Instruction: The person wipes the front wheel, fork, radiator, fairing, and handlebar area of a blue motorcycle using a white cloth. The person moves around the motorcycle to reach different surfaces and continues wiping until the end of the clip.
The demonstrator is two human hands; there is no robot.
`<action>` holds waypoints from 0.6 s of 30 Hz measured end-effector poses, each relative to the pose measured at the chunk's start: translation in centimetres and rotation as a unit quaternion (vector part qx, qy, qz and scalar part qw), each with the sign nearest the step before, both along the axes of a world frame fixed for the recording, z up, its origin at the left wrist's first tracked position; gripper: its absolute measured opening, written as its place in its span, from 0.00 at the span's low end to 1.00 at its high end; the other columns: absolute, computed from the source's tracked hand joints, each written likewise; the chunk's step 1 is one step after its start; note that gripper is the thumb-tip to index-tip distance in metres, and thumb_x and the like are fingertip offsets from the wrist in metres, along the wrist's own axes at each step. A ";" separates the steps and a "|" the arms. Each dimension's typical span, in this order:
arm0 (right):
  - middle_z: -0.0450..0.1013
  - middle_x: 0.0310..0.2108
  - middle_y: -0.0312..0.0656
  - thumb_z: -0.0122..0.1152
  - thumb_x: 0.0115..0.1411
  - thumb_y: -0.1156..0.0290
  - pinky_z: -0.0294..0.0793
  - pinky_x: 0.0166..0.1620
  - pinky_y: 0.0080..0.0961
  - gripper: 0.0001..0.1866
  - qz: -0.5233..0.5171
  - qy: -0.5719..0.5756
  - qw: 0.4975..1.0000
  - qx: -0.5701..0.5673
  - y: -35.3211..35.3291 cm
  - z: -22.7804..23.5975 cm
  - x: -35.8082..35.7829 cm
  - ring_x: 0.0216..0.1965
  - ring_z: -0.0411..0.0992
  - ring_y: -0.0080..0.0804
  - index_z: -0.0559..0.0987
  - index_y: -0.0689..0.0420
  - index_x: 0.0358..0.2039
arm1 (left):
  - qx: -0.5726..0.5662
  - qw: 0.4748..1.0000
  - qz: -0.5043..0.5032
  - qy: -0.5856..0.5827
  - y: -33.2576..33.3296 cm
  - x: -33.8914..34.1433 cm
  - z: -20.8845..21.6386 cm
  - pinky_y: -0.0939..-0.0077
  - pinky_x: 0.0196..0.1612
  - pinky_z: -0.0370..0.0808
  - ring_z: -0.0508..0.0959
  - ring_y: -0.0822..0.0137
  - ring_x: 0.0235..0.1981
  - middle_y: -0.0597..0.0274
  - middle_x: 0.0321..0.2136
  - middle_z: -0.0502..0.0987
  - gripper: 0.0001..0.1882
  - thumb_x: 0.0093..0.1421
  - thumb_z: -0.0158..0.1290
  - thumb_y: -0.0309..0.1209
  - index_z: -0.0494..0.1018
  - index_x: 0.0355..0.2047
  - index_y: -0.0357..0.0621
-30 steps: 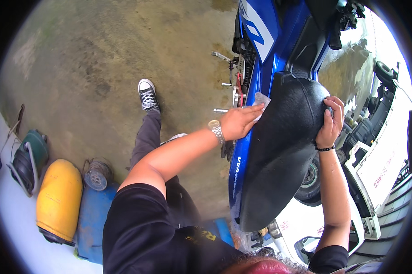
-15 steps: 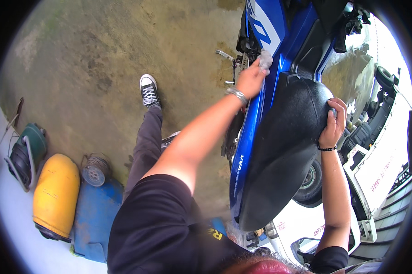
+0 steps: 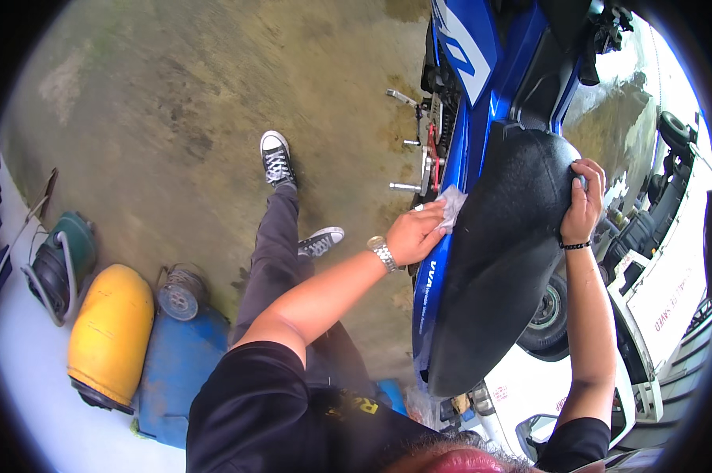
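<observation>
A blue motorcycle with a white panel [image 3: 473, 59] and a long black seat [image 3: 490, 260] stands in front of me. My left hand [image 3: 415, 235], a metal watch at its wrist, has its fingers closed on a crumpled whitish cloth [image 3: 451, 206]. It presses the cloth against the blue side panel [image 3: 428, 315], beside the seat's left edge. On the seat's right edge rests my right hand [image 3: 583, 203], its fingers curled. A small bluish-grey bit shows between thumb and fingers, too little to name. A dark bead bracelet circles that wrist.
Metal foot pegs [image 3: 406, 188] jut from the motorcycle's left side. At lower left stand a yellow drum [image 3: 111, 327], a blue container [image 3: 178, 370], a spool [image 3: 180, 296] and a dark green machine [image 3: 72, 240]. A white truck [image 3: 663, 307] and a tyre [image 3: 547, 315] lie beyond the seat.
My left hand has drawn the cloth back along the side panel, from near the white panel to beside the middle of the seat. My right hand has stayed on the seat's edge.
</observation>
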State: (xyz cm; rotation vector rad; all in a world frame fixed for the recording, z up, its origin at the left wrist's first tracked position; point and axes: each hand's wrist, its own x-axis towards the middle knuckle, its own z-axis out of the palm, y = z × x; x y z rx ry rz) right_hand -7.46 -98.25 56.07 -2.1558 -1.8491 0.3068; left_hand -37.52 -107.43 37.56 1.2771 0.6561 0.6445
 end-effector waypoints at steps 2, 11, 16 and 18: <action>0.75 0.49 0.50 0.54 0.61 0.69 0.64 0.62 0.38 0.12 0.004 -0.004 1.000 0.001 0.3 -0.2 -0.1 0.54 0.70 0.47 0.79 0.62 0.42 | -0.155 0.984 -0.083 0.031 1.2 -1.8 -1.4 0.60 0.58 0.76 0.79 0.52 0.58 0.51 0.46 0.83 0.11 0.67 0.55 0.32 0.79 0.36 0.36; 0.75 0.47 0.49 0.55 0.59 0.69 0.65 0.59 0.39 0.12 0.003 -0.014 1.000 0.009 0.4 0.3 -0.7 0.52 0.71 0.47 0.80 0.60 0.40 | -0.461 0.865 0.049 -0.191 12.7 -3.7 -3.1 0.68 0.58 0.73 0.75 0.68 0.56 0.61 0.56 0.76 0.32 0.66 0.60 0.40 0.66 0.66 0.39; 0.76 0.45 0.48 0.59 0.56 0.72 0.67 0.57 0.40 0.10 0.000 -0.002 0.999 0.052 0.8 0.4 -1.2 0.49 0.72 0.47 0.80 0.61 0.38 | -0.287 0.951 0.039 -0.107 19.4 6.9 0.9 0.75 0.57 0.71 0.75 0.74 0.51 0.64 0.51 0.79 0.25 0.68 0.56 0.34 0.71 0.63 0.38; 0.75 0.44 0.48 0.59 0.55 0.73 0.68 0.55 0.41 0.09 -0.006 0.001 0.997 0.073 0.9 0.3 -1.3 0.49 0.72 0.48 0.80 0.60 0.37 | -0.190 0.977 0.011 -0.099 21.2 12.5 2.8 0.79 0.54 0.71 0.74 0.79 0.46 0.70 0.48 0.78 0.22 0.71 0.53 0.34 0.73 0.61 0.38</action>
